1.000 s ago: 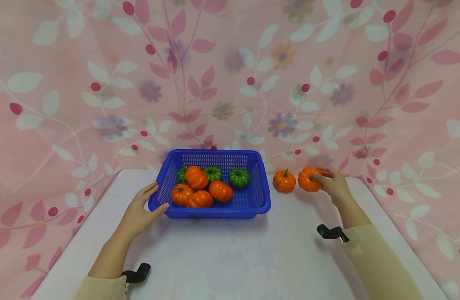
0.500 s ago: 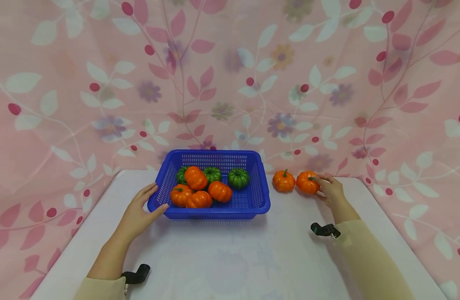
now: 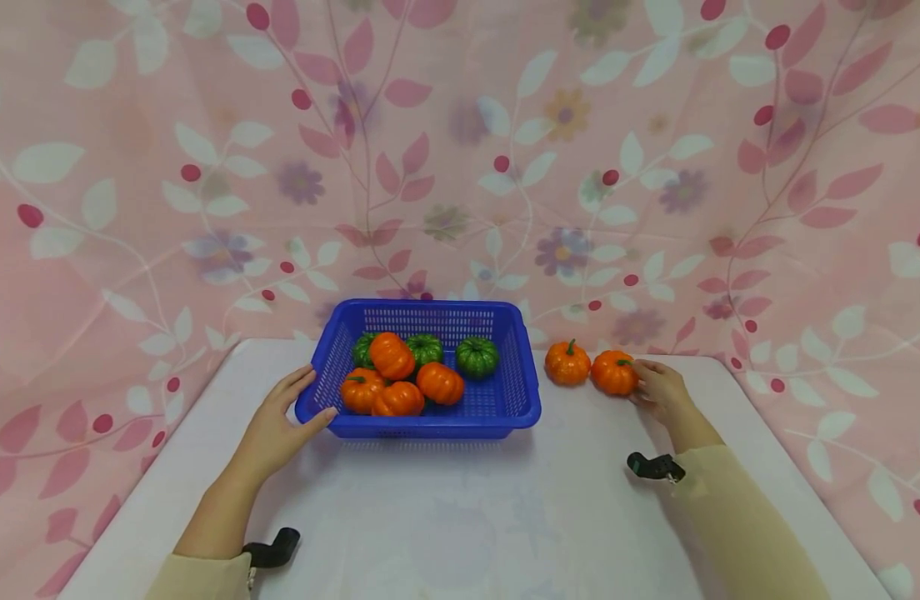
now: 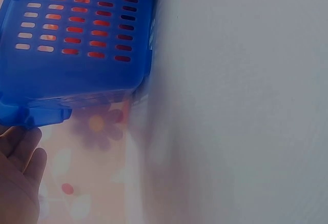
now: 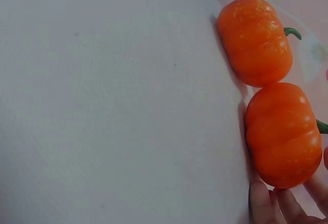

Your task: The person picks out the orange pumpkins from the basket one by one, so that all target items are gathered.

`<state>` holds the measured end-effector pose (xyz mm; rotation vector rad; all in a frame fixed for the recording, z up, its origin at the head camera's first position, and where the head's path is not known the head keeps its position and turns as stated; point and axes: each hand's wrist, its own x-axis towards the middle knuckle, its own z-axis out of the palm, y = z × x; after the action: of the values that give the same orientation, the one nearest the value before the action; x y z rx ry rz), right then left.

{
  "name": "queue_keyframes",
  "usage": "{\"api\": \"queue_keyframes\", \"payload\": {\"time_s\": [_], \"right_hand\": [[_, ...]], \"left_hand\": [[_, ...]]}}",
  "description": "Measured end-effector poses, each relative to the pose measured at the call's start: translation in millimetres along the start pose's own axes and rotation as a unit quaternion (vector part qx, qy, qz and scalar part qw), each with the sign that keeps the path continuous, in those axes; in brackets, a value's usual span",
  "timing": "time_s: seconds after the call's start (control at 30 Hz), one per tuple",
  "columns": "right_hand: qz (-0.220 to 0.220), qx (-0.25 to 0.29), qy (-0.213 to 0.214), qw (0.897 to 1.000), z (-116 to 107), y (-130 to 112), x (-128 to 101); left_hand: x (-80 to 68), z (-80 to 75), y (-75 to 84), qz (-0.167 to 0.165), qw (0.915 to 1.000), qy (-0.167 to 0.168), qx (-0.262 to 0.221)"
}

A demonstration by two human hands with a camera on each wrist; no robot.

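Observation:
In the head view my left hand (image 3: 283, 417) rests at the left end of a blue plastic basket (image 3: 430, 427), fingers and thumb spread along its rim. The left wrist view shows the fingertips (image 4: 32, 137) right at the rim's underside. Inside the basket are several small orange pumpkins (image 3: 398, 399) and green pumpkins (image 3: 477, 357). To the right, two more orange pumpkins sit side by side on the table: a left one (image 3: 567, 363) and a right one (image 3: 614, 372). My right hand (image 3: 664, 396) is at the right one's outer side, extended fingertips (image 5: 262, 196) against its skin.
A white cloth covers the table (image 3: 460, 517). Behind it hangs a pink flowered curtain (image 3: 445, 167), close to the basket's back and the two pumpkins. Black wrist mounts (image 3: 275, 550) stick out inward from both beige sleeves.
My right hand has lowered the orange pumpkin onto the table beside the other one, and its fingers have loosened and slid back to the right. The left hand and basket stay put.

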<state>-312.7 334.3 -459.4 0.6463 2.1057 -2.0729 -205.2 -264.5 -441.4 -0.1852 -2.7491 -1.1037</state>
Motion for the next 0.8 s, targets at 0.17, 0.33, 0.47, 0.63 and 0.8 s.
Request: {"api": "queue_keyframes", "payload": {"time_s": [0.17,0.33,0.47,0.63,0.8], "right_hand": [[-0.034,-0.05,-0.033,0.998,-5.4,1.8,-2.0],[-0.066,-0.069,-0.081,0.992,-6.9,2.9,-5.5],[-0.071,-0.072,-0.087,0.991,-4.9,3.0,-6.3],[-0.066,-0.086,-0.07,0.992,-0.4,3.4,-4.7],[-0.073,-0.098,-0.048,0.991,1.7,4.9,-2.2]], "left_hand": [[0.1,1.1,-1.2,0.004,1.0,0.004,0.002],[0.9,1.1,-1.6,0.011,0.9999,0.008,0.002],[1.2,1.0,-1.7,0.011,0.9999,0.008,0.001],[1.3,1.4,-3.3,0.015,0.9998,0.011,0.004],[1.5,1.6,-3.9,0.016,0.9998,0.011,0.006]]}}
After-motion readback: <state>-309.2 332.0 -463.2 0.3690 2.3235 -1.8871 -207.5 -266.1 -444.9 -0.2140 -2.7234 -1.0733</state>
